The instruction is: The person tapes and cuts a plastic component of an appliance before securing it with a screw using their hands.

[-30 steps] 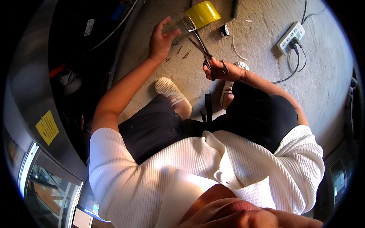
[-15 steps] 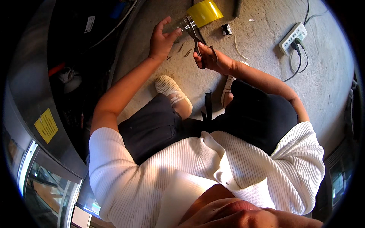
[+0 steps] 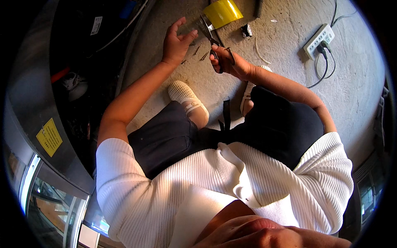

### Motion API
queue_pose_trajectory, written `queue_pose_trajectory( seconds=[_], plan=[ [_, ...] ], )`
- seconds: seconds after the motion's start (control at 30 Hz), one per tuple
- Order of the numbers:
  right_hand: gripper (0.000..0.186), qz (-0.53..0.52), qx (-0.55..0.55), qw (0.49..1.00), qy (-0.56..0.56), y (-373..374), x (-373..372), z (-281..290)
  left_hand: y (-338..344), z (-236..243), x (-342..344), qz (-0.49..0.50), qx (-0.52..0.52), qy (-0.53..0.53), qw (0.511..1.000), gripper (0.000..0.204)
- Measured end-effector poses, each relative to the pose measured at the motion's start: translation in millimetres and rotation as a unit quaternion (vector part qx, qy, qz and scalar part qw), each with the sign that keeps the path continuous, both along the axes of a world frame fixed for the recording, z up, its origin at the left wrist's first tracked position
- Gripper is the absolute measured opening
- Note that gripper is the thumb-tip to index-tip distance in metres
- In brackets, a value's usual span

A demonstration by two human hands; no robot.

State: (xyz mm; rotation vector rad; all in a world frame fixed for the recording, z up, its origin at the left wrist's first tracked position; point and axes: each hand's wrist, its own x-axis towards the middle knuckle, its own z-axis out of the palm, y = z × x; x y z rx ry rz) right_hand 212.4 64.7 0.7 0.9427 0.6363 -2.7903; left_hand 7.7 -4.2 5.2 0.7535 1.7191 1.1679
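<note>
Left of centre, left hand (image 3: 175,43) raised above the floor (image 3: 285,82), thumb and forefinger spread apart, with a clear strip (image 3: 195,24) seemingly stretched between fingertips and roll. Cannot tell whether pinching that strip or merely stuck to it. Possible trouble there: a slack touch, letting the strip spring back and fold onto itself. Likewise a nick to the thumb, from blades so close and pointing up past its tip.

Further right, scissors (image 3: 209,36) with handles grasped in the right hand (image 3: 235,64), blades reaching up to the left edge of the yellow tape roll (image 3: 223,13), near the top middle. Risk of a crooked or chewed cut, from tape bunching between the blades, or of stickiness fouling the metal. Just below, small screws (image 3: 204,56) loose on the floor, easily scattered by a nudge from a shoe (image 3: 180,91).

As for containers: far left, a dark opening behind a metal panel (image 3: 31,99), with something red (image 3: 60,75) and a pale lump (image 3: 76,87) inside, too dim to name. No sight into the roll's core. At right, a white power strip (image 3: 314,46) with dark plugs (image 3: 323,48) seated in its sockets, plus a trailing cord (image 3: 320,80), easily snagged by a careless step.
</note>
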Motion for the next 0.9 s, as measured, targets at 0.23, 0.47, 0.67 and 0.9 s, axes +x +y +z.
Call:
queue_pose_trajectory(
  seconds=[0.23, 0.47, 0.67, 0.9],
  plan=[
    [0.037, -0.003, 0.045, 0.999, -0.009, -0.2, 2.3, 1.3, -0.9, 0.2, 0.5, -0.003, -0.005, 0.012, 1.000, 0.059],
    [0.039, 0.000, 0.093, 0.995, -0.040, -0.7, 2.7, 4.8, -1.3, -0.2, 0.7, -0.001, -0.005, 0.009, 1.000, 0.060],
    [0.039, 0.001, 0.116, 0.992, -0.057, -3.7, 2.1, 1.4, -0.8, 0.8, 1.7, 0.002, -0.007, -0.003, 1.000, 0.060],
    [0.043, 0.018, 0.085, 0.994, -0.066, 0.7, 4.1, 2.9, -0.6, -2.5, 0.6, -0.002, -0.005, 0.010, 1.000, 0.060]
  ],
)
